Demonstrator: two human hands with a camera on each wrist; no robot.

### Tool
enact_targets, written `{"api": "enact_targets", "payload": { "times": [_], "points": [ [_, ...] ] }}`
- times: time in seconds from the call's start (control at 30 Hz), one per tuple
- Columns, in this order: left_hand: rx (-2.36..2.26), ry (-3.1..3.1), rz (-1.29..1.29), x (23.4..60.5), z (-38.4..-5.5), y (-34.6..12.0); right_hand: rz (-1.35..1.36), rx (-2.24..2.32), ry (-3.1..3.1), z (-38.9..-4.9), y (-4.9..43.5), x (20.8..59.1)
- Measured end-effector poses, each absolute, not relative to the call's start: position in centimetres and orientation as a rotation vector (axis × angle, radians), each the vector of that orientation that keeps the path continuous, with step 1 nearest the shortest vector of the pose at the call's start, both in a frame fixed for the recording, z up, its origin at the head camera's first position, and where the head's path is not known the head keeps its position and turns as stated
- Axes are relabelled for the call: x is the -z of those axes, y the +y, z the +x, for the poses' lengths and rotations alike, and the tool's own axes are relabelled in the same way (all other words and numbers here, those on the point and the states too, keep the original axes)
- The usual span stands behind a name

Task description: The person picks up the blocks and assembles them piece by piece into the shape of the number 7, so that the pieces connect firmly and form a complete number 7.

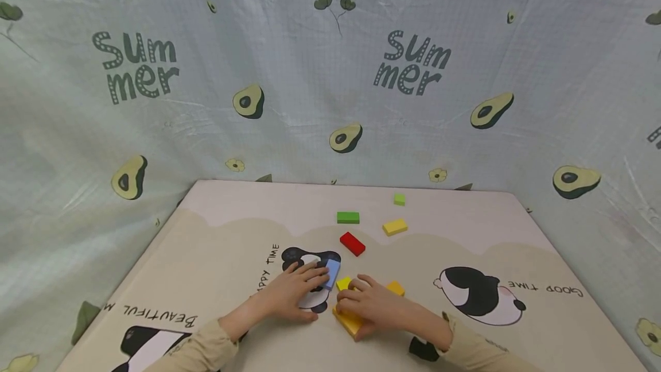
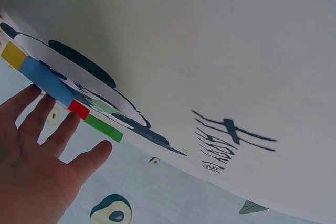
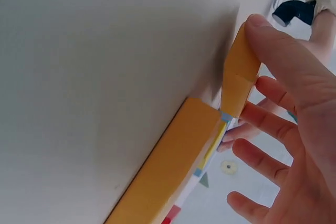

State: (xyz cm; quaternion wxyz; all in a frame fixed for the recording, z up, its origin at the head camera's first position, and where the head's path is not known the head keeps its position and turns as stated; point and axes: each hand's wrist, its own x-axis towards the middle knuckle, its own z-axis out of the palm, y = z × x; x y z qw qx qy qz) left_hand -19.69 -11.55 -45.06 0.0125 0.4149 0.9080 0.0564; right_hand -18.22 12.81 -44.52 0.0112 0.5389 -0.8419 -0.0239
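Note:
My left hand lies over the panda print with its fingers extended. Its fingertips touch a blue block, also visible as a long blue block in the left wrist view. My right hand pinches a yellow-orange block between thumb and fingers, low over the table. The right wrist view shows that block close to the tabletop. A second orange block lies just beyond the right hand. A yellow block, partly hidden by the right fingers, sits between the hands.
Farther back on the printed tabletop lie a red block, a green block, a yellow block and a small light green block. A patterned cloth hangs behind the table's far edge.

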Motion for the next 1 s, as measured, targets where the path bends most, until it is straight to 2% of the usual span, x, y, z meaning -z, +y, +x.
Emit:
{"api": "enact_targets", "payload": {
  "times": [1.0],
  "points": [
    [-0.147, 2.840, 1.284, 45.5, -19.6, -11.6, 1.422, -0.040, -2.725, -17.8, 17.8, 43.5]
  ]
}}
